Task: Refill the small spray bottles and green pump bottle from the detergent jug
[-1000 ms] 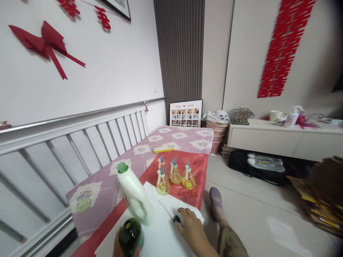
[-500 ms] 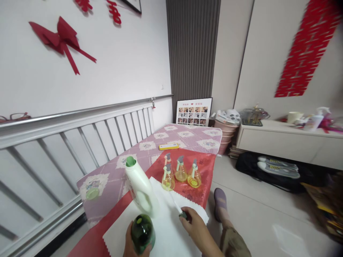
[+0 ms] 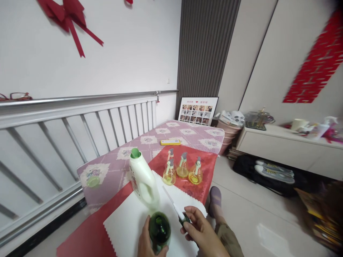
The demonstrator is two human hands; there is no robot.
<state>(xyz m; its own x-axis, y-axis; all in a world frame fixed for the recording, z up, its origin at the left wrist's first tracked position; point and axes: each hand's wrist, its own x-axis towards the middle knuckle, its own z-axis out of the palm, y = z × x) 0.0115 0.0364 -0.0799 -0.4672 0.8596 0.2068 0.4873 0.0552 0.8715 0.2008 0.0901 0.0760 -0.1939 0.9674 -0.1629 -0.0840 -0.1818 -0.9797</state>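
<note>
My left hand [image 3: 147, 242] is wrapped round a dark green glass bottle [image 3: 159, 228] at the bottom of the view, over a white cloth [image 3: 128, 225]. My right hand [image 3: 202, 233] pinches the dark green handle of a small white-bladed knife [image 3: 175, 208], whose blade points up and left, off the cloth. A white detergent bottle [image 3: 142, 178] with a green spout stands just behind the green bottle. Behind it, several small spray bottles [image 3: 183, 169] of yellow liquid stand on a red cloth [image 3: 187, 185].
The table wears a pink patterned cover [image 3: 118, 167] with a green cap [image 3: 93, 181] and a yellow box [image 3: 170, 142] on it. A white railing [image 3: 66, 132] runs along the left. My slippered foot [image 3: 215, 200], baskets [image 3: 227, 132], a low cabinet [image 3: 284, 150] and a black bag [image 3: 268, 171] lie to the right.
The camera has swung left and down. My right hand has lifted the knife off the cloth, and the green bottle has moved right, closer to the knife.
</note>
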